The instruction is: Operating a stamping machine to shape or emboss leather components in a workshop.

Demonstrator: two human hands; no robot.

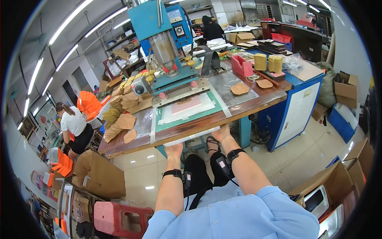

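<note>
- Bench point(260, 103): carries everything ahead of the person, its front edge running left to right.
- Press point(163, 47): stands upright on the bench, its plate raised above the mat, likely to leave room beneath.
- Mat point(162, 126): lies flat before the press, strips of tape point(221, 103) along its sides, presumably against slipping.
- Sheet point(171, 118): on the mat, its rear under the plate.
- Bar point(192, 136): white, at the bench's front edge; long axis left to right, right end slightly farther away.
- Pink piece point(187, 105): on the sheet, lying crosswise.
- Left hand point(174, 150), right hand point(222, 133): at opposite bar ends, perhaps for balance; fingers hidden, so I cannot tell whether either grip is closed.
</note>
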